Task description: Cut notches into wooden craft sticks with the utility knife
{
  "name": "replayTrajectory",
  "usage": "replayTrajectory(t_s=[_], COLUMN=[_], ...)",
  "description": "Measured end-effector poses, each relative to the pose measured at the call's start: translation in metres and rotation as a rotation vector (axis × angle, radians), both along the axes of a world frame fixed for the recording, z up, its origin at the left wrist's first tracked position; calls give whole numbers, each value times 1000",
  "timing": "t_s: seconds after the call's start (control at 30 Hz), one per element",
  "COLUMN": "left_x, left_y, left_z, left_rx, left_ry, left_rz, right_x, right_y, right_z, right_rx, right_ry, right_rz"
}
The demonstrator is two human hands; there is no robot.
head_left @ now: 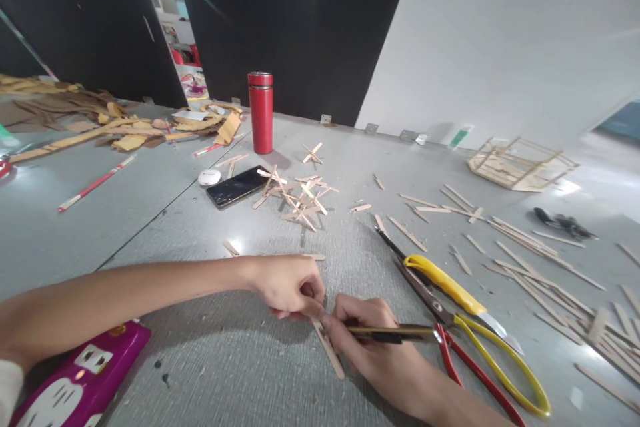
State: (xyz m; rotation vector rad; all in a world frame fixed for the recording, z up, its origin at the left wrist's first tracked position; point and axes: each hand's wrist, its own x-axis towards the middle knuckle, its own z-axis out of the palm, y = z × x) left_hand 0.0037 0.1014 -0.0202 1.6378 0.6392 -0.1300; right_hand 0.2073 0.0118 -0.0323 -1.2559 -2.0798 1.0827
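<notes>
My left hand (295, 283) is closed with its fingertips pressed on a flat wooden craft stick (330, 350) lying on the grey table. My right hand (385, 353) meets it at the stick and grips a gold pen (370, 332) with a black clip. The pen's tip is hidden by my fingers. Another craft stick (314, 257) lies just behind my left hand. Right of my right hand lie scissors (525, 380) with yellow loops, a yellow-handled knife (450, 283), and a red-handled tool (480, 373) whose head is hard to make out.
A pile of crossed sticks (303, 199) lies beside a phone (237, 187), a white case (209, 177) and a red bottle (261, 113). Loose sticks (540, 287) cover the right side, before a wooden frame (520, 165). A purple case (85, 373) lies under my left forearm.
</notes>
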Motion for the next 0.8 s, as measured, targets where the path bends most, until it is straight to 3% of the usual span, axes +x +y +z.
replayTrajectory(t_s=[0.13, 0.7, 0.8], left_x=[0, 0, 1], left_y=[1, 0, -1], left_z=[0, 4, 1], left_rx=[-7, -14, -30], left_ry=[6, 25, 16], left_rz=[0, 40, 75], right_x=[3, 7, 7], right_y=[-2, -8, -8], right_z=[1, -4, -2], right_rx=[4, 60, 84], right_ry=[15, -32, -17], right_rz=[-39, 66, 15])
